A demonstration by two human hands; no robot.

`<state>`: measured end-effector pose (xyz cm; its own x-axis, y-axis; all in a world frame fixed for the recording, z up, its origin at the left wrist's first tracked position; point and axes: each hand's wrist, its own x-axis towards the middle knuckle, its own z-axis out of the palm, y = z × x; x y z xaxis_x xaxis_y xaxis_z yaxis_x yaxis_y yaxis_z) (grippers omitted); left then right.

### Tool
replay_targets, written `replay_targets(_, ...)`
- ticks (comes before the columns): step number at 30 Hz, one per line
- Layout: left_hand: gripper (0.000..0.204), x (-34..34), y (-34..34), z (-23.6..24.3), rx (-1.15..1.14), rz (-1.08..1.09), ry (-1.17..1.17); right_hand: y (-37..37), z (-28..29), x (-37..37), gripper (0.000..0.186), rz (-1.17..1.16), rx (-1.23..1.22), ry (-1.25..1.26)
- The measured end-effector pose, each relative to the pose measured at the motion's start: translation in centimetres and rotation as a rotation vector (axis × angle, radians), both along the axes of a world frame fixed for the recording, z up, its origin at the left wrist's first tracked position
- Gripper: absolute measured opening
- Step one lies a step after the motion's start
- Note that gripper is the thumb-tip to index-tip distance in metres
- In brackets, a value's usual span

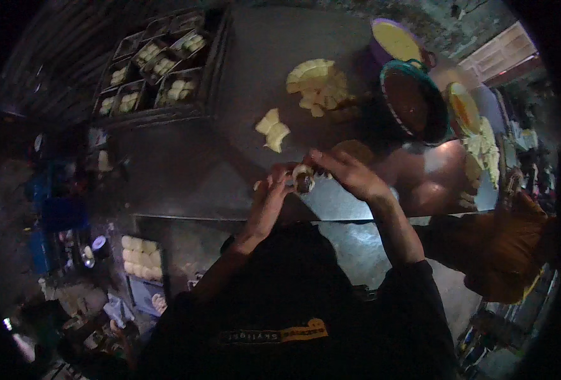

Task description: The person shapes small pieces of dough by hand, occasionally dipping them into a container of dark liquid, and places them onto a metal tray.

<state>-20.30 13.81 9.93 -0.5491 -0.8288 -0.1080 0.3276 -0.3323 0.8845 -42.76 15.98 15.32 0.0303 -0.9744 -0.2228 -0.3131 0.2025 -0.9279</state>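
Note:
Above the front part of the table, a small piece of dough (304, 179) with dark brown filling showing in its middle is between my two hands. My left hand (270, 197) grips it from the left with curled fingers. From the right, my right hand (351, 176) has its fingers bent round the dough's other side; the exact contact is dim. Just beyond my hands lie a few flat pale dough pieces (273, 130). Farther back is a spread of cut dough pieces (318, 85). To the right stands a green-rimmed basin (413, 101) with dark brown contents.
A purple basin (394, 41) with yellow contents and a yellow basin (463, 107) stand beyond and right, near pale dough strips (485, 152). At the far left is a crate (212, 69) of dough-filled tins. A tray of dough balls (142, 256) sits lower left. A person in brown clothing (502, 247) is at right.

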Motion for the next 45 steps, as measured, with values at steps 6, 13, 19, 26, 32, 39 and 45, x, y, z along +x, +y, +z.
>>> replay_targets(6,0.023,1.6,0.9,-5.1,-0.202,0.209,-0.341,0.4,-1.4,5.1,0.033,-0.037,-0.092,0.029)
replay_targets(13,0.019,-0.6,0.8,-2.6,-0.267,0.207,-0.261,1.4,-2.2,6.1,0.04,0.051,-0.407,0.508)
replay_targets(19,0.023,-0.6,-0.1,-1.2,0.393,0.006,0.117,4.0,1.3,3.8,0.046,0.103,-0.336,0.283)
replay_targets(26,0.022,-1.4,0.2,1.8,0.343,-0.165,0.122,5.6,2.2,1.7,0.028,0.069,-0.443,0.157)
replay_targets(32,0.027,-3.3,1.5,3.7,-0.42,-0.061,-0.223,4.7,0.9,-1.0,0.018,0.068,-0.056,-0.055)
replay_targets(39,0.008,-4.8,2.5,0.4,0.145,0.158,-0.08,4.1,-0.2,-2.2,0.032,0.136,-0.477,0.195)
replay_targets(45,0.021,-5.8,2.7,1.2,0.454,0.039,-0.102,3.3,-0.8,-2.8,0.035,0.148,-0.239,0.211)
